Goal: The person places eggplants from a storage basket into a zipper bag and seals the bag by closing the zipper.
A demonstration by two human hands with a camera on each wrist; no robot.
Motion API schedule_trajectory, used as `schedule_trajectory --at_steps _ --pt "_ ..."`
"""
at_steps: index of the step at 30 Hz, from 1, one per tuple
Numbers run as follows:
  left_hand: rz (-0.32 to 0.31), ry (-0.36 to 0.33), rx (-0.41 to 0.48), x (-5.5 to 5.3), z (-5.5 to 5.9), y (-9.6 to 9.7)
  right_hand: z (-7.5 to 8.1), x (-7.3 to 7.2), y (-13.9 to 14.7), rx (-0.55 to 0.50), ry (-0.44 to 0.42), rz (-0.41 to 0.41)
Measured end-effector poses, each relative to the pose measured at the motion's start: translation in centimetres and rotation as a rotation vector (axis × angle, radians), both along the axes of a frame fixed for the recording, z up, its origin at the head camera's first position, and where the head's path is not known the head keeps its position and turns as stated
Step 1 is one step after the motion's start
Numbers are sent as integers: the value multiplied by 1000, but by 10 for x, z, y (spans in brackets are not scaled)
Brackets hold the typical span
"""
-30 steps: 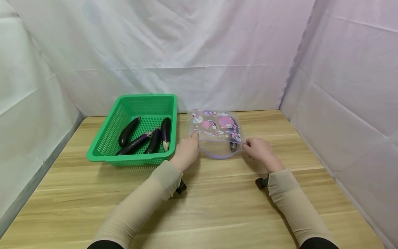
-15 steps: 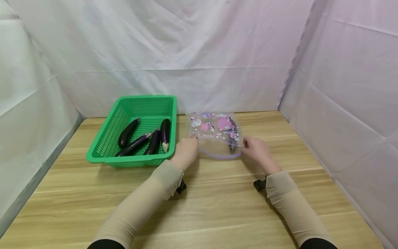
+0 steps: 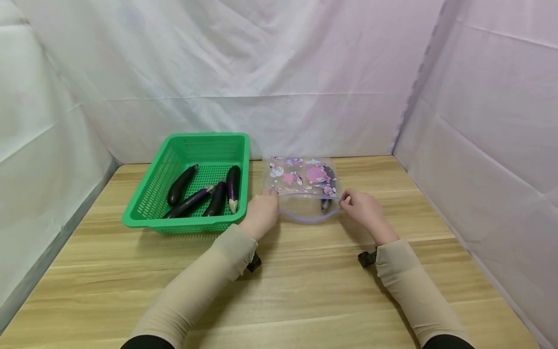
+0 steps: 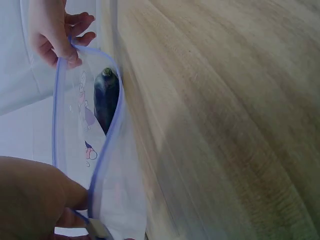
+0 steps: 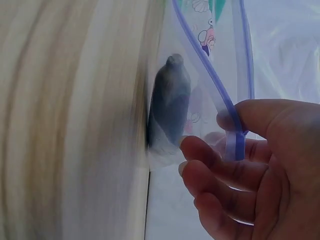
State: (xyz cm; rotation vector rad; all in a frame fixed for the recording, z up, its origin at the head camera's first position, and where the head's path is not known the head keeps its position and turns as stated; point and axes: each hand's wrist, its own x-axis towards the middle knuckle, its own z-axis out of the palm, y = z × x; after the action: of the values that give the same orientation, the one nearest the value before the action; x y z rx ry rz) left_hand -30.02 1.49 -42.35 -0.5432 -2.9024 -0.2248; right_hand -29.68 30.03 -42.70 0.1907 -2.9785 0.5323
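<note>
A clear zip bag (image 3: 285,173) with pink and purple cartoon prints lies on the table, its purple-edged mouth gaping toward me. Inside it, along the right side, is one dark eggplant (image 4: 106,100), stem end toward the opening. My left hand (image 3: 261,213) pinches the left corner of the mouth. At the right corner, my right hand (image 3: 363,213) pinches the zip edge between thumb and fingers; the right wrist view shows the other fingers (image 5: 215,185) loosely curled below. Part of the eggplant is covered by the printed film.
Left of the bag stands a green plastic basket (image 3: 187,224) holding several eggplants (image 3: 182,185). White cloth walls (image 3: 261,77) close off the back and both sides of the wooden table (image 3: 305,295). Black wrist straps (image 3: 367,258) sit at the sleeve cuffs.
The bag's mouth has shifted slightly and its purple upper edge now stands clearer above the lower one. Both hands keep hold of the corners with only small movements.
</note>
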Motion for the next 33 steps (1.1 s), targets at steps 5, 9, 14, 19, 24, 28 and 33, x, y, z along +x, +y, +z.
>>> schedule_trajectory --at_steps 5,9,14,19,24,28,33 --pt "7 -10 -30 5 -2 2 1 0 -2 -11 -19 14" --pt "21 -20 -70 7 -3 2 2 0 -3 -14 -34 20" --pt "46 -35 -115 10 0 5 3 0 -3 -20 -41 27" --pt "15 -35 -159 23 14 8 2 0 -1 -31 -57 36" --pt "-114 10 -104 44 43 6 0 -2 2 -52 -86 42" --pt "-188 8 -71 58 76 -8 -2 -1 3 -59 -103 49" --pt "-209 71 -93 56 107 -38 -2 1 3 -58 -92 60"
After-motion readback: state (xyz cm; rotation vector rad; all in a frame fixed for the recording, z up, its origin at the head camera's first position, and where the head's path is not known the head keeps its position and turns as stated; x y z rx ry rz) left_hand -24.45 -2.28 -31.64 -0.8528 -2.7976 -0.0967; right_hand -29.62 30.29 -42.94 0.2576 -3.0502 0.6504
